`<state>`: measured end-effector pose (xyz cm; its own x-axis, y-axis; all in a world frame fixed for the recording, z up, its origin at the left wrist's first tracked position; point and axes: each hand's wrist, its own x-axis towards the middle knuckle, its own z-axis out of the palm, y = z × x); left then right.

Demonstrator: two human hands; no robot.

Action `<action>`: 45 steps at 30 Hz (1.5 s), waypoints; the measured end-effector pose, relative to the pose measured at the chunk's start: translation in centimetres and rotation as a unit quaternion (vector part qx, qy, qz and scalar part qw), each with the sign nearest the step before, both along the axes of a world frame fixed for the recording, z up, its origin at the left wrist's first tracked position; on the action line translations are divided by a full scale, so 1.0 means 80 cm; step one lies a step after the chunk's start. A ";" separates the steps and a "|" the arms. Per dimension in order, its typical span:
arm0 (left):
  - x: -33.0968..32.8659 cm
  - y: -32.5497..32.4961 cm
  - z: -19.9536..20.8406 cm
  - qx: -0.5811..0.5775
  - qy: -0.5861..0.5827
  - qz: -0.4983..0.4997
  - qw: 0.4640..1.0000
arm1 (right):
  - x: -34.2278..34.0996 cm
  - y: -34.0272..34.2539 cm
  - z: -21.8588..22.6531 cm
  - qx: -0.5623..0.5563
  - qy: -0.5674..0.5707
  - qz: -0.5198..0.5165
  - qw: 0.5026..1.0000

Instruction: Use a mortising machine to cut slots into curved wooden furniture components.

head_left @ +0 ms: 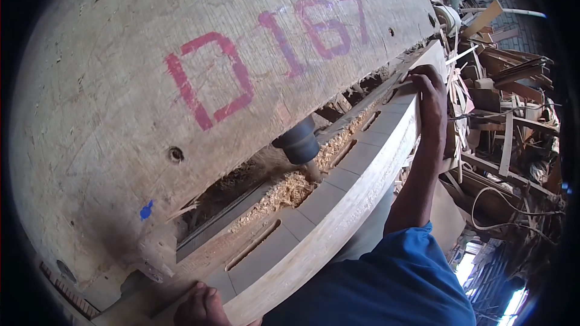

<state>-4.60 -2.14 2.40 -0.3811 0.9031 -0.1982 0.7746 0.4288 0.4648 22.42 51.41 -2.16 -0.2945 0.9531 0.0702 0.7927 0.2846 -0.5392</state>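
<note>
A long pale wooden beam [338,211] runs from the lower left to the upper right, with several pencil lines and long slots across its top face. My right hand [432,90] curls over the beam toward its far end, fingers bent onto the top. Down at the lower edge my left hand [202,308] grips the near end with curled fingers; part of it is cut off by the frame. Between the hands, a dark drill chuck [299,142] holds a bit [313,172] whose tip meets the beam at a slot. Curly wood shavings [291,189] pile up around it.
A big plywood panel [121,102] with red painted marks covers the upper left, overhanging the chuck. At right lies a heap of wood offcuts [513,84] with a loose pale cable [477,208]. Shavings also line the gap below the panel.
</note>
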 end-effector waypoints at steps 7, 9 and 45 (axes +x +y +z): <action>0.004 -0.007 0.012 -0.007 0.075 0.021 0.997 | 0.008 0.005 -0.002 0.016 -0.022 0.031 0.999; 0.004 -0.015 0.009 0.005 0.086 0.023 0.996 | 0.008 0.007 -0.001 0.031 -0.040 0.045 0.998; 0.003 -0.024 -0.010 -0.015 0.148 0.056 0.987 | 0.034 0.015 -0.010 0.046 0.067 0.135 0.988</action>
<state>-4.36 -4.06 1.62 -0.5239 0.8471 -0.0894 0.8210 0.5302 0.2118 25.12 52.59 -2.99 -0.5190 0.8289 0.2087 0.6051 0.5287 -0.5952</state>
